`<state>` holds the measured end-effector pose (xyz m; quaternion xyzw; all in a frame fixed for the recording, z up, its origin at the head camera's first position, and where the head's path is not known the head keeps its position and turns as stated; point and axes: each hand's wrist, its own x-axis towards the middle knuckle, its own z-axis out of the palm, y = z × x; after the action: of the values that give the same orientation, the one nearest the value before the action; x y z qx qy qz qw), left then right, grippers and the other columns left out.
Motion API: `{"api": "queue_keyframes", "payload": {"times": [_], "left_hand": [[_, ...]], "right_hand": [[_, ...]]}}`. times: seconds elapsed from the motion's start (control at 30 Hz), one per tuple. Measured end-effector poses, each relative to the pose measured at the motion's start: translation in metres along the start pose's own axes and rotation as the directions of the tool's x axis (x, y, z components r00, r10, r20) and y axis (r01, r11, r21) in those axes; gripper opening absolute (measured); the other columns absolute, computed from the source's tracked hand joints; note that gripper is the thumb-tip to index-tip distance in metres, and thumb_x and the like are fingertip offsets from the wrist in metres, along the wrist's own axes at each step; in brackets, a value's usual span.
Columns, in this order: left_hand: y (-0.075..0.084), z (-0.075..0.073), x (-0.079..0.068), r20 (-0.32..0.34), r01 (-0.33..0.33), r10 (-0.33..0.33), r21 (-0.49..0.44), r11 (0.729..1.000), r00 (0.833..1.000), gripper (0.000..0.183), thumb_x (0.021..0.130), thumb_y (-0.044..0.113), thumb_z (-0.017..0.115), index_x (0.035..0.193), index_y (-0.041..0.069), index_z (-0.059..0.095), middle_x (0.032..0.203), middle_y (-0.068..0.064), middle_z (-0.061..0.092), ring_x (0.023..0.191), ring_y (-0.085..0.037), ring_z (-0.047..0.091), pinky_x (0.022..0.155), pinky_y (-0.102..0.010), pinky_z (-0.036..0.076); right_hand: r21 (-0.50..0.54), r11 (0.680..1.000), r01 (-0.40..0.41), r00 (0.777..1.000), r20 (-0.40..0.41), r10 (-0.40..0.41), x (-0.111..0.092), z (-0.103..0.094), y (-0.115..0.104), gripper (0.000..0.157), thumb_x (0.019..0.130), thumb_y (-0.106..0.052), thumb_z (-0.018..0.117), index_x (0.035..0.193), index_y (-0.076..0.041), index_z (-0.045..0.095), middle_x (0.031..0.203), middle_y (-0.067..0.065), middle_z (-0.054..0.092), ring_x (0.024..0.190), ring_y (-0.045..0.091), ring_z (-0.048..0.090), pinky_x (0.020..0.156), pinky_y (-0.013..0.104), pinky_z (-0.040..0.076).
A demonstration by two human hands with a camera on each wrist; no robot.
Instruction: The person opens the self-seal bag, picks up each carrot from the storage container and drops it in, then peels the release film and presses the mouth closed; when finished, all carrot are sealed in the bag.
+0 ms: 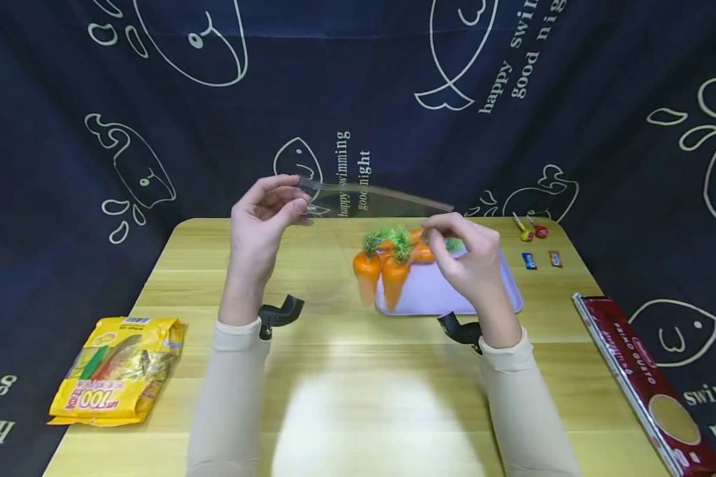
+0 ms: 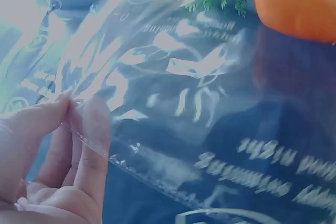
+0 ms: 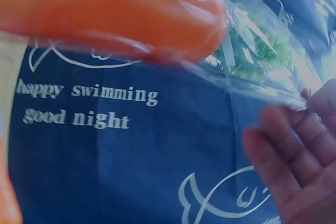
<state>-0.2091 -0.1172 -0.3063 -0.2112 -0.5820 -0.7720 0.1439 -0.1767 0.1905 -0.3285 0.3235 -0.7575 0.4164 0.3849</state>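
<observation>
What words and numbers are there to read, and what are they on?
"happy swimming", "good night": the dark blue cloth.
"PRIMO GUSTO": the long red packet.
"100", upside down: the yellow bag.
Too small or blurred: the other print on the packet and bag, and any on the little candy wrappers.

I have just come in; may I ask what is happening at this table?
A person holds up a clear plastic bag above the pale wooden table: the left-hand grip pinches one side of it, the right-hand grip the other. Two tapered orange carrots with feathery green tops are in the bag. Behind it, more orange carrots lie on a rectangular lavender tray. Whether the bag's top is sealed, I cannot tell.
</observation>
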Motion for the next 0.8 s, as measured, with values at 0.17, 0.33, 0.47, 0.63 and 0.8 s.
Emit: {"api": "queue_keyframes", "payload": {"times": [0.17, 0.33, 0.47, 0.63, 0.8], "left_hand": [[-0.035, 0.006, -0.010, 0.055, 0.168, -0.163, -0.087, 0.982, 0.985, 0.052, 0.087, -0.004, 0.072, 0.136, 0.008, 0.058, 0.097, -0.009, 0.072, 0.086, -0.019, 0.070, 0.071, -0.036, 0.063], [-0.059, 0.009, -0.012, 0.042, 0.313, -0.310, -0.069, 0.947, 0.950, 0.036, 0.090, 0.003, 0.072, 0.125, -0.002, 0.064, 0.097, -0.005, 0.070, 0.086, -0.017, 0.069, 0.075, -0.035, 0.063], [-0.067, 0.016, -0.012, 0.009, 0.292, -0.292, -0.065, 0.954, 0.956, 0.026, 0.091, 0.010, 0.073, 0.112, -0.005, 0.069, 0.099, -0.008, 0.071, 0.086, -0.018, 0.068, 0.076, -0.037, 0.063], [-0.068, 0.029, -0.011, -0.014, 0.240, -0.242, -0.073, 0.968, 0.970, 0.022, 0.091, 0.013, 0.073, 0.107, -0.002, 0.071, 0.098, -0.010, 0.073, 0.084, -0.018, 0.068, 0.076, -0.036, 0.064], [-0.065, 0.045, -0.011, -0.049, 0.168, -0.174, -0.106, 0.980, 0.984, 0.017, 0.093, 0.015, 0.072, 0.102, 0.001, 0.073, 0.091, -0.008, 0.073, 0.082, -0.018, 0.068, 0.077, -0.039, 0.064]], "right_hand": [[0.168, 0.968, -0.188, 0.981, 0.073, 0.178, -0.009, -0.011, 0.008, 0.029, 0.088, 0.016, 0.054, 0.114, 0.009, 0.061, 0.068, 0.016, 0.063, 0.057, 0.006, 0.052, 0.054, 0.014, 0.047], [0.027, 0.943, -0.333, 0.921, 0.222, 0.319, -0.013, -0.014, 0.011, 0.051, 0.093, 0.011, 0.052, 0.141, -0.001, 0.042, 0.067, 0.017, 0.059, 0.051, 0.009, 0.050, 0.047, 0.017, 0.045], [-0.005, 0.936, -0.351, 0.912, 0.227, 0.343, -0.015, -0.013, 0.017, 0.054, 0.093, 0.011, 0.050, 0.144, -0.001, 0.038, 0.069, 0.022, 0.060, 0.050, 0.012, 0.049, 0.046, 0.018, 0.046], [-0.041, 0.923, -0.382, 0.901, 0.208, 0.382, -0.017, -0.013, 0.023, 0.055, 0.094, 0.010, 0.050, 0.146, -0.005, 0.038, 0.072, 0.018, 0.062, 0.049, 0.008, 0.049, 0.045, 0.019, 0.043], [-0.050, 0.897, -0.439, 0.866, 0.243, 0.437, -0.016, -0.015, 0.027, 0.058, 0.097, 0.006, 0.050, 0.150, -0.010, 0.034, 0.072, 0.014, 0.061, 0.049, 0.015, 0.049, 0.047, 0.022, 0.045]]}}
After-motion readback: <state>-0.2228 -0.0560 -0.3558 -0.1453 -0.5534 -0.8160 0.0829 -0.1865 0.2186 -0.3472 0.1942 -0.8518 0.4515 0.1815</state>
